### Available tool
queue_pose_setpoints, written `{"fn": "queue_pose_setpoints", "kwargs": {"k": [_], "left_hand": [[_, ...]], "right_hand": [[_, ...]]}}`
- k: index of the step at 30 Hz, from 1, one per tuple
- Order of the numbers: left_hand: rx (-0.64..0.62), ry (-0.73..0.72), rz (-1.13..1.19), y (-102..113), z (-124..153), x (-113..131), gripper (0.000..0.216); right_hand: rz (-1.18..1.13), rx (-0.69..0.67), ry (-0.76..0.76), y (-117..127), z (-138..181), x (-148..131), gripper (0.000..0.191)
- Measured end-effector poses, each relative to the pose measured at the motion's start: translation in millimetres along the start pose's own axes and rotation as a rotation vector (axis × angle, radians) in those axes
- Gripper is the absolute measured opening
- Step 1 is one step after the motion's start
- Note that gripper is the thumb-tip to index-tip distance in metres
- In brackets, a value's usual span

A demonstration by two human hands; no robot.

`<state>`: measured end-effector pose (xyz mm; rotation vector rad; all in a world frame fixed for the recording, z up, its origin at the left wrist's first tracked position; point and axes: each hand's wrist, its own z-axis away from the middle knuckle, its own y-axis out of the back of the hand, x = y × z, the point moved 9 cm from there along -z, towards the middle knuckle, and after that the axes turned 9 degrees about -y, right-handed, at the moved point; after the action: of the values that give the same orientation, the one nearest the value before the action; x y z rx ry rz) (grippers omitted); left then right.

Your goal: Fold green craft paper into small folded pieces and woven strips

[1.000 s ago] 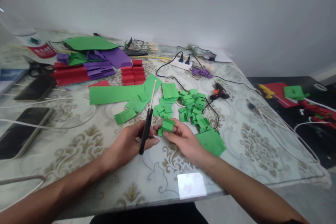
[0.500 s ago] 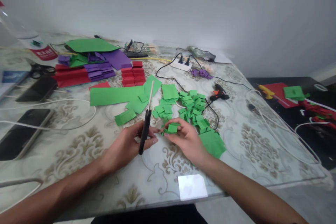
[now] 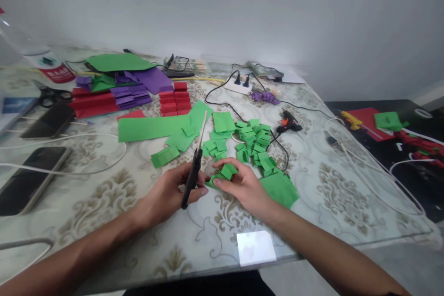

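Note:
My left hand is closed round the black handles of a pair of scissors, whose blades point up and away over the table. My right hand pinches a small stack of folded green paper pieces just right of the scissors, with the fingertips of both hands almost touching. Behind my hands lies a scatter of several small green paper squares. A larger green sheet rests by my right wrist.
Long green strips, red stacks and purple paper lie further back. A black glue gun and power strip with cables sit right of centre. Two phones and white cables lie at left. The table edge runs along the front.
My right hand has drawn the green pieces closer to the scissors and turned them slightly between its fingers. My left hand and the scissors have stayed almost still.

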<state>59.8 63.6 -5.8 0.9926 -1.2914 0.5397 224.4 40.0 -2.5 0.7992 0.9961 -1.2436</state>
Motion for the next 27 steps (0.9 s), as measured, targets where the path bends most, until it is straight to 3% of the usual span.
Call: {"fn": "queue_pose_setpoints", "kwargs": {"k": [9, 20, 24, 27], "left_hand": [[0.076, 0.037, 0.02, 11, -2, 6, 0.021], [0.137, 0.052, -0.051, 27, -3, 5, 0.022], [0.141, 0.054, -0.134, 34, -4, 8, 0.028], [0.065, 0.044, -0.301, 36, -4, 17, 0.039]], "right_hand": [[-0.112, 0.003, 0.005, 2, 0, 0, 0.035], [-0.125, -0.207, -0.11, -19, -1, 8, 0.027], [-0.167, -0.177, -0.125, -15, -4, 11, 0.029], [-0.301, -0.046, -0.1, 3, -10, 9, 0.03]]}}
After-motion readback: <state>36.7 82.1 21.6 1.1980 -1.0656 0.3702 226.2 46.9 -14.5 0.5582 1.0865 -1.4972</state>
